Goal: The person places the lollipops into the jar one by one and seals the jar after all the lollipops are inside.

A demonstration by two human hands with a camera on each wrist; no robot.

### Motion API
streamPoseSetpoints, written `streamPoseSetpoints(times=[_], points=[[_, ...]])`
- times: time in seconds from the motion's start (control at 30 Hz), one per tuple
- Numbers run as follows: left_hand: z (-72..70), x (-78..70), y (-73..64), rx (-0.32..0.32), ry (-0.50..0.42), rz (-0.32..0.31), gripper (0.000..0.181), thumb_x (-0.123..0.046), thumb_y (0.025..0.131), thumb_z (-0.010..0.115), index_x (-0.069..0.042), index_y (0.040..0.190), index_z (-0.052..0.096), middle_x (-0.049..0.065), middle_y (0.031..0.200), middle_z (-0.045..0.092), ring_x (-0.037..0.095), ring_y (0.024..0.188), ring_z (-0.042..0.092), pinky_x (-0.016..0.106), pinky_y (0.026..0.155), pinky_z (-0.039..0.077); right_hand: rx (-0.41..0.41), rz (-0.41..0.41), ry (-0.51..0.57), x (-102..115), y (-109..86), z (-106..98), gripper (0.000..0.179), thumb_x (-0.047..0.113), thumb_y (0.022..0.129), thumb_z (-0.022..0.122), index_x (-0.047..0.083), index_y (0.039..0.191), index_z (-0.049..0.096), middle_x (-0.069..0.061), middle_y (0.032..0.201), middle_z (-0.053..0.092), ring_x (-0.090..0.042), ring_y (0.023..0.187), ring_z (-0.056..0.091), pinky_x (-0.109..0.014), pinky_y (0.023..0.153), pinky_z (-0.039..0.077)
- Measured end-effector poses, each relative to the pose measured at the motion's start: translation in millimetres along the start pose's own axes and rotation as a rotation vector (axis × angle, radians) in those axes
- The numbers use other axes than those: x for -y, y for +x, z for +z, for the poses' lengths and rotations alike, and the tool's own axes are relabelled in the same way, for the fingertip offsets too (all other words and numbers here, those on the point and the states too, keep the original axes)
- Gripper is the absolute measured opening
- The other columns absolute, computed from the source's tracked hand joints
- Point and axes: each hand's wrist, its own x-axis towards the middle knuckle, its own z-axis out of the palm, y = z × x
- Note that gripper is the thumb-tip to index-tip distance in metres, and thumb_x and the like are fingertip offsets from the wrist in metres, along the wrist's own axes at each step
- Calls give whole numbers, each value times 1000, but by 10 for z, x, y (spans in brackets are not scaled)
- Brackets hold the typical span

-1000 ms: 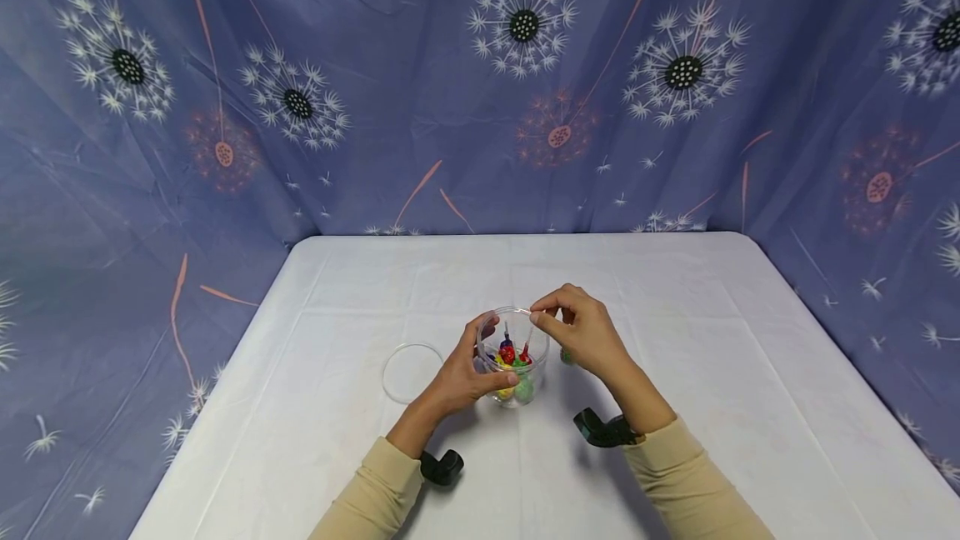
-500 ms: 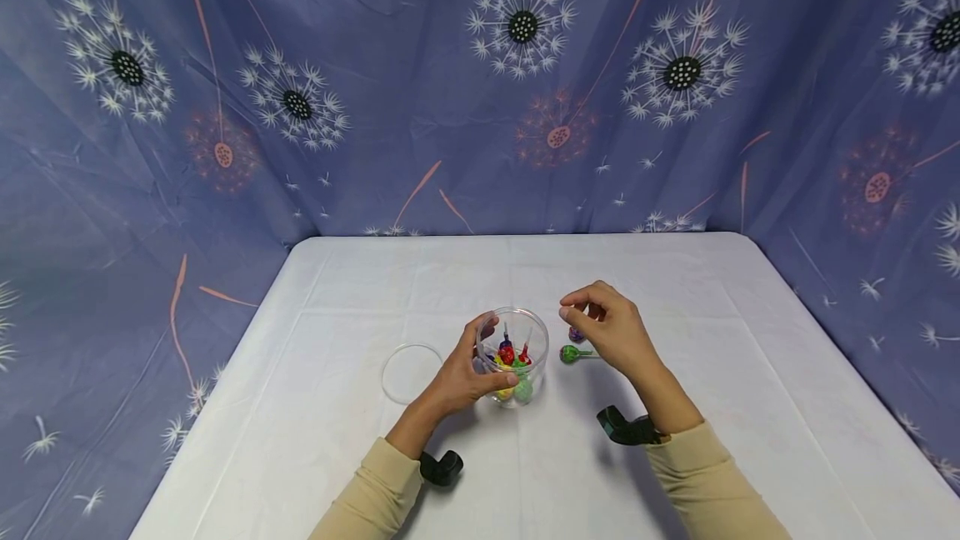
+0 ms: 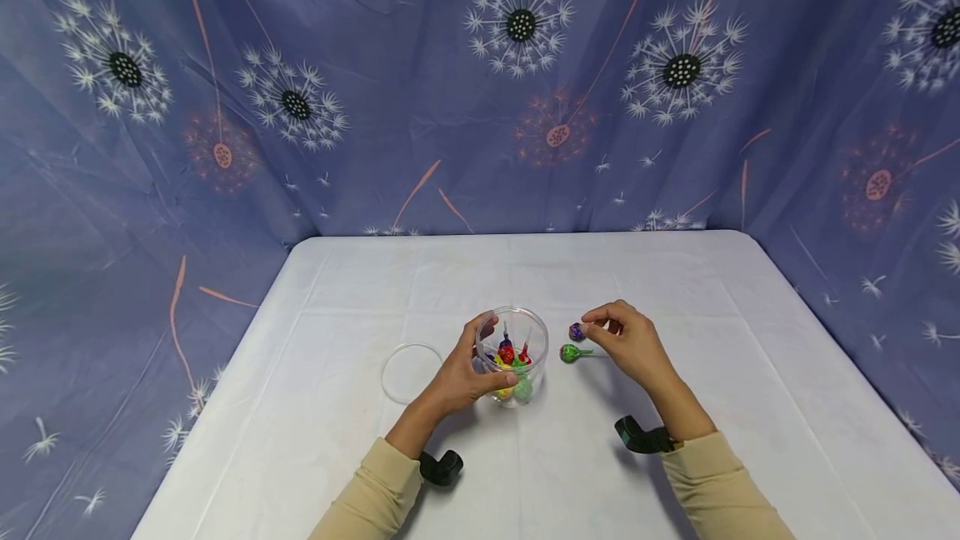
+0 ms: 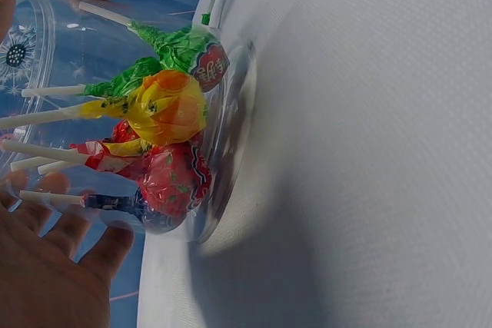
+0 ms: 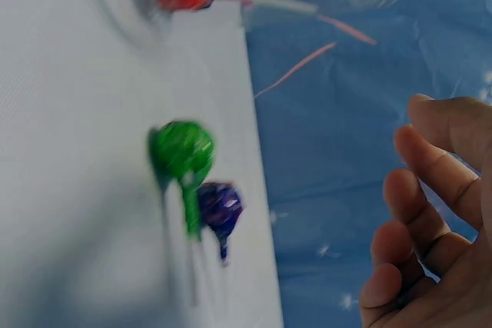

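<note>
The left hand [image 3: 461, 379] is clamped round the side of a clear plastic jar [image 3: 517, 309], thumb across the front wall and fingers behind. The jar is about midway between the left and right edges of the white cloth-covered table [image 3: 337, 290], well apart from the far edge. Inside it, wrapped lollipops sit heads down, sticks towards the mouth: green [image 4: 188, 55], yellow [image 4: 167, 109], red [image 4: 173, 178] and dark blue [image 4: 115, 202].

On the jar's right-edge side, two lollipops lie on the table just beside each other. The green-wrapped one [image 3: 570, 353] points its stick towards the right edge; the purple-wrapped one [image 3: 576, 331] is slightly nearer the far edge. The right hand [image 3: 630, 343] is by the purple one, its thumb and fingertips apart and holding nothing in the right wrist view; whether it touches that lollipop's stick cannot be told.

A clear round lid [image 3: 405, 346] lies between the jar and the left edge. Beyond the far edge hangs a blue dandelion-print cloth [image 3: 420, 107].
</note>
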Motion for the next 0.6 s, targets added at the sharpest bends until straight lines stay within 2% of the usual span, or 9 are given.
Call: streamPoseSetpoints(times=[0.13,0.33,0.6], points=[[4,12,5,2,-1,2,92,-25,79,77,-16,149,18,13,155,26,29,144,25,50,116,23,32,38,-27,-143,-5,27,16,23,84,71,11,95,72,-2,83,58,-13,73,45,-24,60,37],[6,19,3,-2,8,-5,92,-24,79,77,-17,149,18,10,155,27,28,144,25,50,116,22,88,95,-64,-353,-4,65,16,22,85,70,11,97,71,-5,85,57,-17,75,44,-26,61,36],[6,12,3,-4,13,-7,91,-24,79,77,-18,149,19,8,155,27,27,144,25,50,117,21,130,141,-48,-543,-23,113,19,21,86,67,8,100,70,-8,90,59,-18,79,50,-27,63,40]])
